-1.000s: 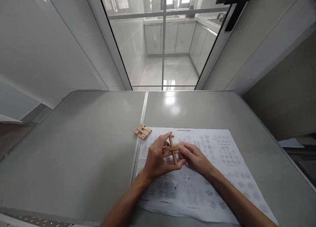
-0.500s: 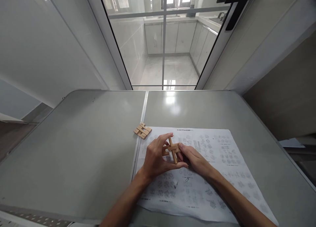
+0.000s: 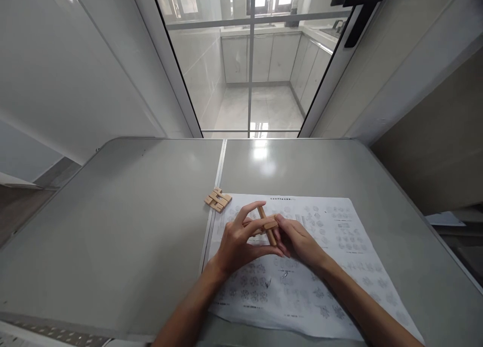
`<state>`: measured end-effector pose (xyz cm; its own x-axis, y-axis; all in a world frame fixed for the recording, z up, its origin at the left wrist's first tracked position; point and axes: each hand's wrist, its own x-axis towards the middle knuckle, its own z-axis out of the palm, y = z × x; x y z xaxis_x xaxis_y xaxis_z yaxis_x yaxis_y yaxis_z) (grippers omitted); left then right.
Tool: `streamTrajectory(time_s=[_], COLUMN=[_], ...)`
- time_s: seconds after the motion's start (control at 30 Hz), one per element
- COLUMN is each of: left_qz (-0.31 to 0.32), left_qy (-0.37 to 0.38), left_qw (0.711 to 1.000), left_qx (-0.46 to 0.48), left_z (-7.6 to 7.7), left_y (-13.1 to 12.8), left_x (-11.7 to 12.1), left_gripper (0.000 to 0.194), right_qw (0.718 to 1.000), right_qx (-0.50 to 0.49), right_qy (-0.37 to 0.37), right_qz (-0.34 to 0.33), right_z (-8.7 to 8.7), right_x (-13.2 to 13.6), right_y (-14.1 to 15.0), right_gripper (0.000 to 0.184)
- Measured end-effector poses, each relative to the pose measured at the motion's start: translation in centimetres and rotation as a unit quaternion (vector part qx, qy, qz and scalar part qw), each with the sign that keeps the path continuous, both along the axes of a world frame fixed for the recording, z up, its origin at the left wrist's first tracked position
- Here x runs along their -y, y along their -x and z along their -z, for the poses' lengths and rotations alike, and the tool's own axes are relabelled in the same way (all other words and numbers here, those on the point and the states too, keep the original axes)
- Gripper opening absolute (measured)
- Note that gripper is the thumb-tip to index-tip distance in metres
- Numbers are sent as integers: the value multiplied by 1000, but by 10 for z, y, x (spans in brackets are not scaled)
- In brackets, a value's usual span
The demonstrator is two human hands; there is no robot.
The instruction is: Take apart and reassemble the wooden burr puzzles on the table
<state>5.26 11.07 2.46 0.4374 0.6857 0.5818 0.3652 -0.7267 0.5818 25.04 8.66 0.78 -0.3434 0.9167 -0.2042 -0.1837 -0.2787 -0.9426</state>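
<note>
Between my two hands, above a printed sheet (image 3: 302,306), is a wooden interlocking puzzle (image 3: 270,226) made of crossed notched sticks. My left hand (image 3: 237,236) curls around it from the left, with the index finger at the top end of the upright stick, another finger across the middle, and the thumb stretched below. My right hand (image 3: 300,238) pinches the right side of the puzzle between thumb and fingers. Part of the wood is hidden behind the left fingers. Several loose notched wooden pieces (image 3: 218,200) lie side by side at the sheet's upper left corner.
The grey folding table (image 3: 151,226) has a metal seam (image 3: 220,170) running from front to back, left of the sheet. Beyond its far edge stands a glazed door (image 3: 249,75) with a black handle (image 3: 358,14).
The puzzle has turned in my hands, and its upright stick leans more. One left finger has come across the puzzle's middle. The loose pieces have stayed in place.
</note>
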Motion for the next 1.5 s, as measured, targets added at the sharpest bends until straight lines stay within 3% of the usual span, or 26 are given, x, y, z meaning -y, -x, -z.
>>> streamTrajectory(time_s=[0.27,0.5,0.7,0.87,0.97,1.2,1.5], left_qz=[13,26,-65,-154,-187,-207,-227], left_qy=[-13,-14,21,74,70,29,53], left_qw=[999,998,996,985,978,967,954], left_qx=[35,63,65,15,-52,-147,-187], left_z=[0,-1,-6,1,10,18,17], left_y=[-5,-7,-5,1,5,12,14], left_x=[2,8,7,-2,-8,-16,-17], left_gripper=[16,13,10,15,25,24,21], right_qw=[998,991,978,975,976,982,983], right_qx=[23,-8,-65,-88,-92,-88,-100], right_qy=[-6,17,32,40,42,58,69], right_qz=[53,132,195,199,195,156,139], right_z=[3,6,5,3,1,1,2], right_x=[-2,-6,-13,-16,-17,-13,-10], right_y=[-1,-3,-9,-12,-12,-5,0], right_gripper=[68,63,56,53,53,56,58])
